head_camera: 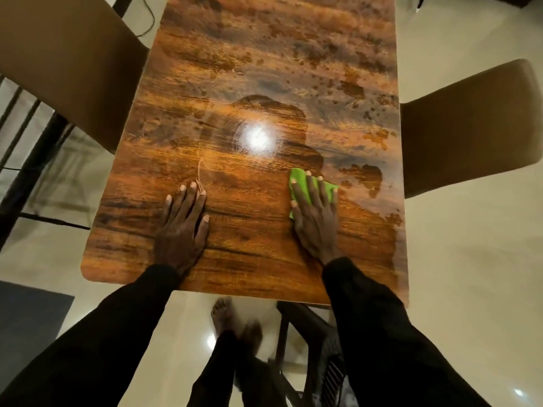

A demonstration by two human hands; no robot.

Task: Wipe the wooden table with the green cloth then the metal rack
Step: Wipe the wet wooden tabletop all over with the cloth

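Right hand [316, 218] at 4 o'clock, straight fingers [311, 188] pressing mostly hidden green cloth [296, 178], left hand [182, 227] at 8 o'clock, released, flat on counter [264, 69].

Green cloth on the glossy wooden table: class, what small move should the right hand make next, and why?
Probably slide the green cloth forward and to the right. The right hand presses it flat near the near end of the glossy brown wooden table, hazy blotches lie just beyond it, and the left hand rests flat on the table as a brace.
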